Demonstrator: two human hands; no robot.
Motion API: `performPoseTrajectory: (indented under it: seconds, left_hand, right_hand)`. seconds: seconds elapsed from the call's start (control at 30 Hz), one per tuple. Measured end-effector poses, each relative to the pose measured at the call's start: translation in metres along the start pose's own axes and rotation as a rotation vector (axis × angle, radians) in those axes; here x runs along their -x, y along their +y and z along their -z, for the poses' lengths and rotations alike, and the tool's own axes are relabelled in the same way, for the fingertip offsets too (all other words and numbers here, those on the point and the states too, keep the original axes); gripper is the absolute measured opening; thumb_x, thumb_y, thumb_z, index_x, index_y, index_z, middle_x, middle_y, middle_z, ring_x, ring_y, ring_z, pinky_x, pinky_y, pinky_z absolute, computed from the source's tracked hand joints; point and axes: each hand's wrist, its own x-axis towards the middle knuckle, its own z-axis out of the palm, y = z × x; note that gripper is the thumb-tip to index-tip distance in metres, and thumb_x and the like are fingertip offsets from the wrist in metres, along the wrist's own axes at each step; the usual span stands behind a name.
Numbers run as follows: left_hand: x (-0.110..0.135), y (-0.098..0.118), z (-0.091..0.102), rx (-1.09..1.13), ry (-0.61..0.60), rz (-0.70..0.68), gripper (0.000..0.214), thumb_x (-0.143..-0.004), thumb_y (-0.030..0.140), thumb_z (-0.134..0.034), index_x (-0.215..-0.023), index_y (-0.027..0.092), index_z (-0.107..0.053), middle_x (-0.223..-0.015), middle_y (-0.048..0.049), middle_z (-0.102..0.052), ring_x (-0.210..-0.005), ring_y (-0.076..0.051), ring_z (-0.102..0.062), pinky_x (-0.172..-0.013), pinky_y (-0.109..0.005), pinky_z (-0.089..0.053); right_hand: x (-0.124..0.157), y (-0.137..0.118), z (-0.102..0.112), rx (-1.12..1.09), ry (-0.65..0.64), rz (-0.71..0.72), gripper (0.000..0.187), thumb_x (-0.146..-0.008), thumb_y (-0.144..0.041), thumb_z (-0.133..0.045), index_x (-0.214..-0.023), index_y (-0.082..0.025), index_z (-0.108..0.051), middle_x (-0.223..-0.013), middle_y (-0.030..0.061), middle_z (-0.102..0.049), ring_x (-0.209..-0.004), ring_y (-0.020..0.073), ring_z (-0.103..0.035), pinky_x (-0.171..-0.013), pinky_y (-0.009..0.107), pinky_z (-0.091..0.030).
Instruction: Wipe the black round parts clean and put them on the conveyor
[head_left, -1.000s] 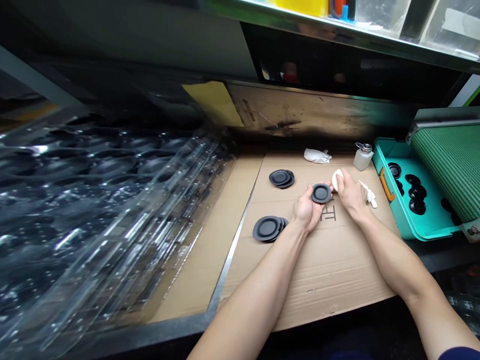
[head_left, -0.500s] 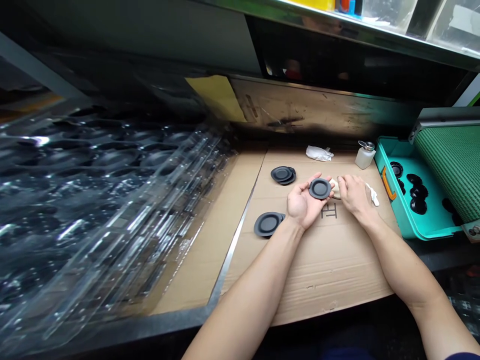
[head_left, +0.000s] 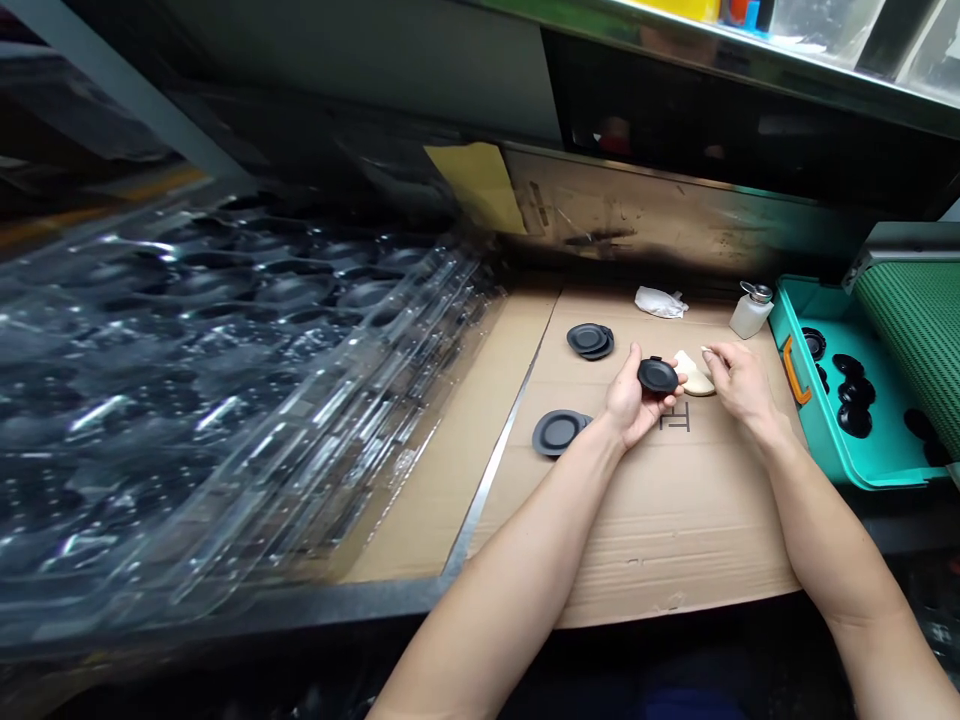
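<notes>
Stainless steel shelf (head_left: 750, 55) is running across the top of the view, with clear plastic bins (head_left: 825, 20) sitting on it. Below it, a scuffed metal back panel (head_left: 637, 215) is rising behind the bench, showing dark smears, and a yellow paper sheet (head_left: 476, 185) is sticking to its left end. A dark glossy panel (head_left: 675, 125) is reflecting dim shapes under the shelf. Stacked clear plastic trays (head_left: 225, 380) are filling the left side, bright light glinting off their moulded hollows. Flattened cardboard (head_left: 675, 560) is covering the dark bench (head_left: 225, 610), a metal strip (head_left: 487, 490) running along its seam.
</notes>
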Motion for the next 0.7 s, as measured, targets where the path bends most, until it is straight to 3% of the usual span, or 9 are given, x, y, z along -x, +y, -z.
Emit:
performPoseTrajectory:
  seconds: [0.1, 0.3, 0.5, 0.6, 0.7]
  left_hand:
    - [-0.002, -0.004, 0.000, -0.094, 0.064, 0.022, 0.068, -0.107, 0.061, -0.023, -0.096, 0.008, -0.063, -0.070, -0.0154, -0.069, -0.049, -0.015, -0.061, -0.040, -0.020, -0.042]
    - [0.000, -0.010, -0.005, -0.243, 0.071, 0.007, 0.067, -0.108, 0.060, -0.021, -0.088, 0.011, -0.063, -0.063, -0.0103, -0.066, -0.044, -0.015, -0.060, -0.038, -0.021, -0.044]
    - [-0.001, -0.019, -0.001, -0.539, 0.163, -0.076, 0.066, -0.106, 0.063, -0.030, -0.072, 0.015, -0.061, -0.052, -0.0069, -0.061, -0.036, -0.014, -0.054, -0.032, -0.022, -0.037]
    - [-0.002, -0.021, 0.003, -0.722, 0.190, -0.136, 0.071, -0.102, 0.071, -0.035, -0.068, 0.015, -0.063, -0.056, -0.0099, -0.066, -0.033, -0.013, -0.052, -0.030, -0.022, -0.033]
    - [-0.002, -0.020, 0.004, -0.756, 0.168, -0.133, 0.074, -0.101, 0.072, -0.033, -0.065, 0.015, -0.063, -0.057, -0.0106, -0.067, -0.033, -0.012, -0.050, -0.030, -0.022, -0.030]
  right_hand:
    - [0.003, -0.008, -0.010, -0.067, -0.031, 0.079, 0.030, -0.105, -0.030, -0.048, -0.114, -0.019, -0.075, -0.102, 0.0095, -0.073, -0.094, 0.0211, -0.067, -0.088, 0.030, -0.050]
    - [0.009, -0.018, -0.023, -0.063, -0.144, 0.115, 0.031, -0.107, -0.029, -0.045, -0.117, -0.023, -0.073, -0.102, 0.0066, -0.069, -0.093, 0.0178, -0.065, -0.085, 0.027, -0.049]
    - [0.012, -0.028, -0.014, 0.175, -0.233, 0.125, 0.031, -0.107, -0.032, -0.044, -0.106, -0.025, -0.073, -0.105, 0.0047, -0.069, -0.087, 0.0174, -0.063, -0.071, 0.027, -0.040]
    - [0.013, -0.030, -0.009, 0.270, -0.269, 0.156, 0.028, -0.105, -0.029, -0.046, -0.103, -0.024, -0.073, -0.106, 0.0047, -0.070, -0.088, 0.0185, -0.063, -0.070, 0.029, -0.037]
    - [0.012, -0.028, -0.010, 0.301, -0.259, 0.222, 0.027, -0.105, -0.027, -0.046, -0.102, -0.023, -0.073, -0.104, 0.0057, -0.070, -0.090, 0.0194, -0.062, -0.073, 0.029, -0.038]
